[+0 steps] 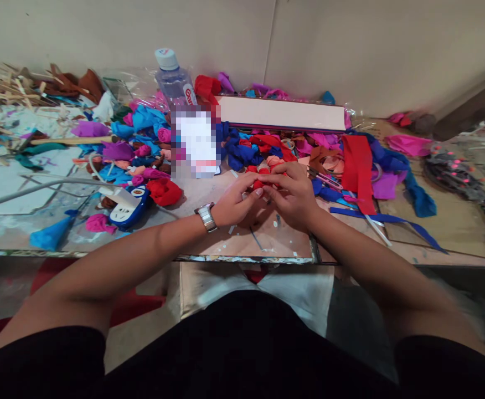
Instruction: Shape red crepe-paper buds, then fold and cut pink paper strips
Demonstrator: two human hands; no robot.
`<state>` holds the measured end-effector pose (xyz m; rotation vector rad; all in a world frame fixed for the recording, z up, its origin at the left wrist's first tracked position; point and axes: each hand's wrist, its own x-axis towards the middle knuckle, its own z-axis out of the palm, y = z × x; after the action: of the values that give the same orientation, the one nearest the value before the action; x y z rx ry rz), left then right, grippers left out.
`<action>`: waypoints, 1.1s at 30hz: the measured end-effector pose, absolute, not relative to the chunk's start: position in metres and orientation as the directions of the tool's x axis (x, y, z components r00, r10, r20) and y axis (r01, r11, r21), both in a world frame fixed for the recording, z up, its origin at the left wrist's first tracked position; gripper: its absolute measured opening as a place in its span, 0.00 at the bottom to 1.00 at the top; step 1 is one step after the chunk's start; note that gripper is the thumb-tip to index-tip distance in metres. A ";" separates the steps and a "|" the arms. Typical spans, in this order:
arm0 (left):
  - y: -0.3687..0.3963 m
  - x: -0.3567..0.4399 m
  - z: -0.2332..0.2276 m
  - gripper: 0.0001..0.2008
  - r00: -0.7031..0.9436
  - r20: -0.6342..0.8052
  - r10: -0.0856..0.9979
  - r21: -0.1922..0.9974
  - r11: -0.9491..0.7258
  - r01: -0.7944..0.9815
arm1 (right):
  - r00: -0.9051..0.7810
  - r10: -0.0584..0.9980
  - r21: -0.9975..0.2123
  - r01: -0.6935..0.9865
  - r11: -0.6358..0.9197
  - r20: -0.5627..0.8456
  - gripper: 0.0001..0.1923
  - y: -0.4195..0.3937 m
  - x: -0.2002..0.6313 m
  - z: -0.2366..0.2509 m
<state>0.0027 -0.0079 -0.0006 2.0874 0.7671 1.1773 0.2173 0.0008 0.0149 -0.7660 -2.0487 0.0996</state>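
Note:
Both of my hands meet over the table's near middle, fingers pinched together on a small red fabric piece (261, 181). My left hand (236, 202), with a silver watch (206, 216) on its wrist, grips the piece from the left. From the right, my right hand (293, 195) closes over it, so most of the piece is hidden under the fingers. Heaps of red, blue, pink and purple fabric scraps (242, 149) lie just beyond my hands.
A water bottle (175, 80) and a long white box (282, 114) stand at the back by the wall. A blue-white power strip (129, 206) with a grey cable lies left. Red ribbon strips (357, 169) lie right, wooden sticks (10, 88) far left.

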 end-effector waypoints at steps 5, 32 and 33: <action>-0.006 0.003 -0.005 0.22 0.363 0.533 0.764 0.766 -0.618 0.177 | -0.372 0.589 -0.366 0.518 0.773 0.718 0.11 -0.002 0.215 0.017; -0.004 0.001 -0.003 0.21 0.300 0.460 0.836 0.860 -0.503 0.084 | -0.406 0.641 -0.399 0.535 0.744 0.651 0.11 -0.001 0.218 0.019; -0.004 0.001 -0.003 0.22 0.300 0.452 0.840 0.866 -0.494 0.078 | -0.403 0.645 -0.402 0.538 0.741 0.649 0.12 -0.002 0.217 0.020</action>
<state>0.0015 -0.0038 -0.0033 1.8048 0.8248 1.2612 0.2174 -0.0018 0.0196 -0.8898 -2.0968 0.1615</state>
